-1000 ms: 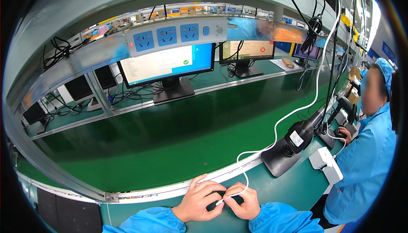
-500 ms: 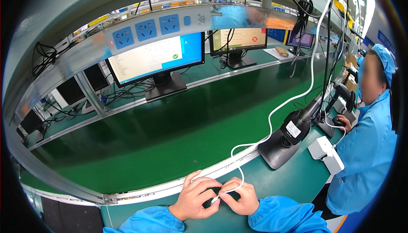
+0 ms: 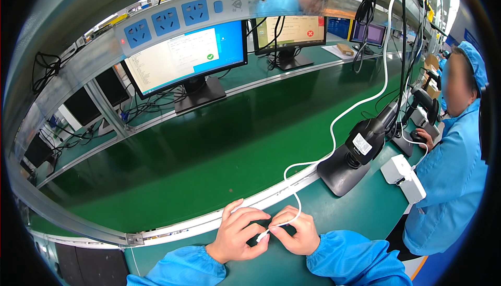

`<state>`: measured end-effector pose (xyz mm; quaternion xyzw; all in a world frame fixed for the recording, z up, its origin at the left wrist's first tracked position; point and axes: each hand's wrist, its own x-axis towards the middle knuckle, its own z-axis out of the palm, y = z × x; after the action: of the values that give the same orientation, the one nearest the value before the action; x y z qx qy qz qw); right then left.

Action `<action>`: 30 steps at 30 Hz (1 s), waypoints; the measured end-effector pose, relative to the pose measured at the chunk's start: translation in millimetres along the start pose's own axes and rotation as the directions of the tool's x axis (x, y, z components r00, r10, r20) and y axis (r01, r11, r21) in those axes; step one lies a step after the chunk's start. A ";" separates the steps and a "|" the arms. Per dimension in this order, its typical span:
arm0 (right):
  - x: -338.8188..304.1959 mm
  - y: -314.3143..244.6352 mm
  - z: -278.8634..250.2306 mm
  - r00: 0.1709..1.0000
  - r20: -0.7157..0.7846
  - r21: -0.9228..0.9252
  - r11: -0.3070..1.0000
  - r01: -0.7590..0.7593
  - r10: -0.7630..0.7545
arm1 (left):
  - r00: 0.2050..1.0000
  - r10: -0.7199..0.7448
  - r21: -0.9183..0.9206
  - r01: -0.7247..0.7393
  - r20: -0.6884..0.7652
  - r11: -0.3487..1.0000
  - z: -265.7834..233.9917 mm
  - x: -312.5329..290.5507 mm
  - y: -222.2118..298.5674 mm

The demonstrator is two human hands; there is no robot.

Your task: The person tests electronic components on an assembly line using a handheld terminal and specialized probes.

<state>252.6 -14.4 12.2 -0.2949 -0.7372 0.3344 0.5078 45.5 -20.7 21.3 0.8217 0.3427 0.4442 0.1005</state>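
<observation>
A white cable [image 3: 334, 135] hangs from the upper right, loops over the bench edge and ends in a small white plug [image 3: 262, 236] between my hands. My left hand [image 3: 237, 236] pinches the plug end between thumb and fingers, its little-seen fingertips curled behind. Close beside it, my right hand [image 3: 297, 232] grips the cable just behind the plug, thumb and index finger pressed together. Both hands are above the near green bench top [image 3: 255, 272], in blue sleeves. The plug's tip is too small to make out.
A black handheld scanner in its stand [image 3: 357, 153] is to the right, with a white power adapter [image 3: 403, 178] beyond. A co-worker in blue [image 3: 451, 166] sits at right. Ahead are a green conveyor belt [image 3: 209, 166], a monitor [image 3: 188, 59] and a socket strip [image 3: 167, 21].
The view has shifted slightly, so the monitors and scanner sit a little higher. Both hands keep their hold on the cable, and the plug has tilted slightly.
</observation>
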 end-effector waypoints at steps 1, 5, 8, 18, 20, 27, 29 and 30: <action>-0.5 0.1 0.1 1.000 0.001 0.001 1.000 -0.001 0.001 | 1.000 -0.001 0.000 0.001 0.000 1.000 -0.5 -0.1 0.2; -1.6 2.1 1.1 1.000 -0.007 0.012 1.000 0.000 0.000 | 1.000 0.002 0.011 -0.002 0.003 1.000 -1.3 -0.6 0.1; -1.0 2.7 1.3 1.000 -0.007 0.016 1.000 0.000 0.000 | 1.000 0.006 0.013 -0.006 0.000 1.000 -0.9 -0.8 -0.5; -1.9 3.2 0.9 1.000 0.002 0.016 0.999 -0.029 0.029 | 1.000 0.002 0.007 -0.002 0.006 1.000 0.1 -1.1 -0.3; -0.5 1.8 1.0 0.999 0.021 0.013 0.999 -0.034 0.034 | 1.000 0.000 0.008 0.000 0.009 1.000 -0.5 -1.3 -0.3; 0.4 -3.1 1.4 0.998 0.045 0.021 0.998 -0.055 0.054 | 1.000 0.013 0.006 -0.013 0.009 1.000 -0.4 -0.8 0.6; -0.2 -3.5 0.9 0.998 0.042 0.015 0.999 -0.050 0.049 | 1.000 0.020 0.009 -0.020 0.007 1.000 -0.2 -0.3 1.6; 0.0 -3.2 1.1 0.998 0.043 0.012 0.999 -0.049 0.049 | 1.000 0.019 0.011 -0.019 0.004 1.000 -0.4 -0.4 1.4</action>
<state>251.2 -16.6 14.5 -0.3024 -0.7383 0.3576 0.4853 45.7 -22.0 21.9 0.8263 0.3370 0.4418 0.0923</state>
